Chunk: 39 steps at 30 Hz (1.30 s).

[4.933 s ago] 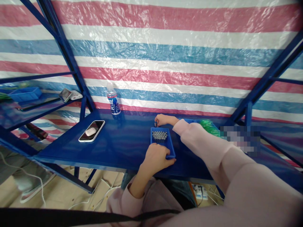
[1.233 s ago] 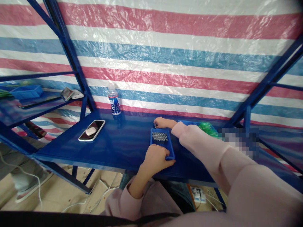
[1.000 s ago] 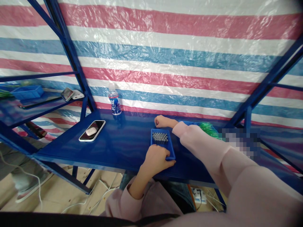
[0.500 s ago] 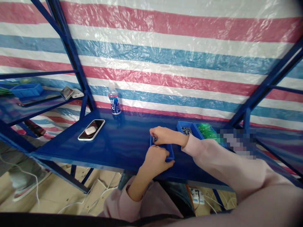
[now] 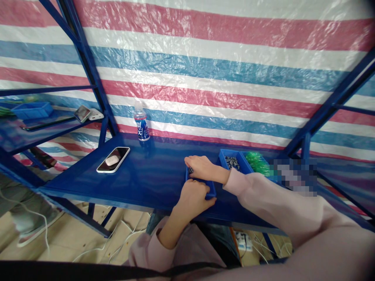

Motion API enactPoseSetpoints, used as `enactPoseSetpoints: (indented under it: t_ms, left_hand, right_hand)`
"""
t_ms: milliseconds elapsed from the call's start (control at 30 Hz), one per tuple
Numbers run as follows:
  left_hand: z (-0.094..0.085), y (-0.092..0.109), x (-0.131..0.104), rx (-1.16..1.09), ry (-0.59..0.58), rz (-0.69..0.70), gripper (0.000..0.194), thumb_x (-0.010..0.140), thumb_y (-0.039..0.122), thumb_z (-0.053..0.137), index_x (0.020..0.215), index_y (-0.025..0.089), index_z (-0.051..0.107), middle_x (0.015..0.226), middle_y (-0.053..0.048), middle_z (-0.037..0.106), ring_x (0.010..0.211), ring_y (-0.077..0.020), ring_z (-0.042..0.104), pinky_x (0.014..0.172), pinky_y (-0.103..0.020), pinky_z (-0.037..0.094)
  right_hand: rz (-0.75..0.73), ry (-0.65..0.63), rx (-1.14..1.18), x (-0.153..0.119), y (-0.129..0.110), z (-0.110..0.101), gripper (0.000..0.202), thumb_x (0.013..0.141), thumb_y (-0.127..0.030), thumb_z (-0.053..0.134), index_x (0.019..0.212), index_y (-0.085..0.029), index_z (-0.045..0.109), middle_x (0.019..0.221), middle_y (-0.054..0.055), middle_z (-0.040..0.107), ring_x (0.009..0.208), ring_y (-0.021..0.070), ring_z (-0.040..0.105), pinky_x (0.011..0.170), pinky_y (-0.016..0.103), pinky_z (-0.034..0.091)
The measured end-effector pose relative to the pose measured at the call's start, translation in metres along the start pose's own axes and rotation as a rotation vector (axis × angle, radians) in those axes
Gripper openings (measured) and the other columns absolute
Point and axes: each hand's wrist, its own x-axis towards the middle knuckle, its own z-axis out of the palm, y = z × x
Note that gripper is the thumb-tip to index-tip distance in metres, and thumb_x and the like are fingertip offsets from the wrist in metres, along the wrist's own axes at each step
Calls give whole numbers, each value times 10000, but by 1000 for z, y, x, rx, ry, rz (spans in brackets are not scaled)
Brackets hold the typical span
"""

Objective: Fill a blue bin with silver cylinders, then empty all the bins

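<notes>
In the head view a small blue tray [image 5: 211, 187] lies near the front edge of the table, largely covered by my hands. My left hand [image 5: 193, 197] is closed over the tray's near side, thumb outside and fingers bent over the rim. Across the far part of the tray is my right hand [image 5: 202, 168], its fingers bent down and pinched at the left end. Small dark parts [image 5: 191, 170] show just under those fingertips. Whatever the right fingers grip is hidden.
Right of my hands stand a blue bin of small dark and silvery parts [image 5: 232, 163] and one of green plastic pieces [image 5: 255, 162]. A phone [image 5: 124, 153] carrying a white case [image 5: 111, 160] lies left; a bottle [image 5: 142, 127] stands behind. Striped sheeting [image 5: 205, 70] backs the table.
My right fingertips have shifted slightly over the small parts at the tray's left end. My left hand stays on the tray, and the view has tilted very slightly.
</notes>
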Motion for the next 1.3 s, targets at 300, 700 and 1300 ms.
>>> enactPoseSetpoints:
  t_ms: [300, 700, 1300]
  left_hand:
    - [0, 2, -4, -23, -13, -6, 256, 779, 430, 634, 782, 177, 668, 820, -61, 694, 828, -224, 631, 793, -347, 417]
    - [-9, 5, -17, 7, -108, 2, 123, 843, 146, 458, 847, 177, 576, 893, -51, 651, 885, -199, 582, 875, -348, 374]
    - [26, 27, 12, 33, 100, -24, 185, 694, 198, 509, 870, 182, 565, 861, -57, 617, 849, -232, 545, 713, -359, 384]
  right_hand:
    - [73, 87, 57, -10, 3, 8, 237, 758, -277, 658, 924, -179, 519, 963, 81, 594, 858, 223, 575, 587, 279, 383]
    - [653, 684, 774, -144, 8, 52, 117, 837, -357, 490, 838, -249, 536, 833, 60, 620, 690, 212, 582, 547, 324, 450]
    - [614, 682, 849, -126, -28, 98, 292, 789, -233, 417, 1068, -222, 500, 981, 109, 646, 859, 242, 639, 730, 379, 518]
